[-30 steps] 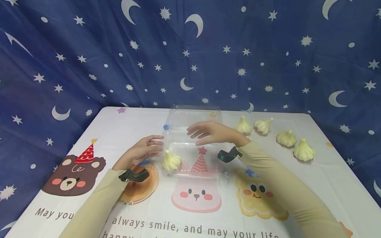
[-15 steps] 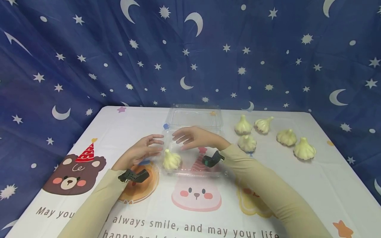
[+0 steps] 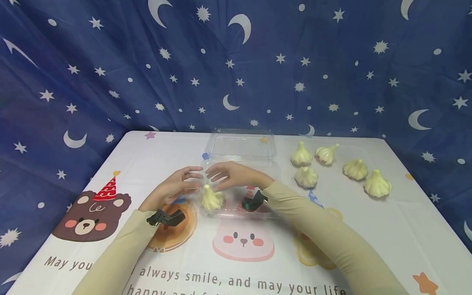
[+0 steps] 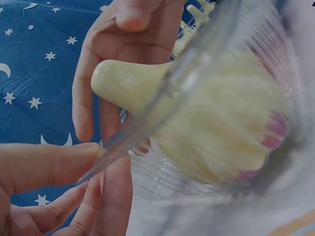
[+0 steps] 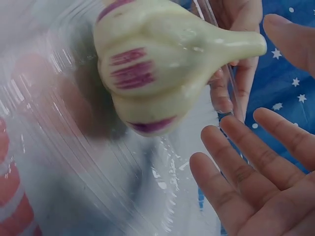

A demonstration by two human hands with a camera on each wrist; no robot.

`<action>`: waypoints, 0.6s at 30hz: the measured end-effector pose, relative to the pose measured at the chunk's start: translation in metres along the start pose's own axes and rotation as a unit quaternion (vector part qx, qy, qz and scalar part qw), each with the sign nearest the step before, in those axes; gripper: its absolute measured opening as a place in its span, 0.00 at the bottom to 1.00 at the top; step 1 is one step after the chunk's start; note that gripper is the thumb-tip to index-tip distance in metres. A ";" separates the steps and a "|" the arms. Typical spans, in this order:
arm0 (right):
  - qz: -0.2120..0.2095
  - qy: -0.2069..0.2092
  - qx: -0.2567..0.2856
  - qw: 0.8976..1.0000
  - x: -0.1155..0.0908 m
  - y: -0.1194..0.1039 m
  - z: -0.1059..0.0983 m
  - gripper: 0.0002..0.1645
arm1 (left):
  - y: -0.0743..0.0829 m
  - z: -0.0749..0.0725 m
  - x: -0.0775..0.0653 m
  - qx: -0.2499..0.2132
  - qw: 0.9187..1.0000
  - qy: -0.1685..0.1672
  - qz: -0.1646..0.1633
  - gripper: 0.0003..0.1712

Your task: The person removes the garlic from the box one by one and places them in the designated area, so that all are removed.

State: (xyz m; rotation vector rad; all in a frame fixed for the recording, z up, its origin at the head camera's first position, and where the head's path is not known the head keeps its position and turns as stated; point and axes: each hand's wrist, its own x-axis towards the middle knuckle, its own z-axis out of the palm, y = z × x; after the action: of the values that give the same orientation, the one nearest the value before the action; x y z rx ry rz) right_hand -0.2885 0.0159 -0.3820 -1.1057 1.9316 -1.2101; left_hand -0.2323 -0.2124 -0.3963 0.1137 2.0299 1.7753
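A clear plastic clamshell box (image 3: 243, 214) lies mid-table, its lid (image 3: 236, 145) folded back. One garlic bulb (image 3: 212, 200), pale with purple streaks, sits in its front left corner, stem up. At the box's left side, my left hand (image 3: 176, 187) pinches the rim; the left wrist view has the thumb (image 4: 49, 164) on one side of the plastic and fingers on the other. Over the box, just behind the bulb, hovers my right hand (image 3: 239, 175). Its fingers (image 5: 246, 172) are spread, and the thumb is near the stem, holding nothing.
Several more garlic bulbs (image 3: 306, 177) lie at the back right of the table. A printed white cloth (image 3: 162, 153) covers the tabletop. Behind it hangs a blue curtain (image 3: 265, 73) with moons and stars.
My right hand has moved left across the box to the bulb, uncovering a garlic bulb on the right that its arm hid. The left hand has stayed at the box's edge.
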 end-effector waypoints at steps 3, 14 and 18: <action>0.009 -0.007 0.015 1.000 0.002 0.001 0.003 0.35 | 0.000 0.000 0.000 -0.004 1.000 -0.001 0.003 0.37; 0.041 -0.025 0.022 0.999 0.006 0.013 0.006 0.34 | -0.001 0.000 0.000 -0.012 1.000 -0.004 0.006 0.37; 0.050 -0.051 0.005 0.997 0.007 0.014 0.007 0.34 | -0.001 -0.001 0.000 -0.012 1.000 -0.004 0.003 0.37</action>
State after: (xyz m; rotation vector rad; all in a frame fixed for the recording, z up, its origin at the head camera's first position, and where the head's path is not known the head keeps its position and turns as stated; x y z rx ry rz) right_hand -0.2905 0.0097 -0.3977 -1.0314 1.8785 -1.0886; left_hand -0.2321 -0.2131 -0.3972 0.1191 2.0029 1.8001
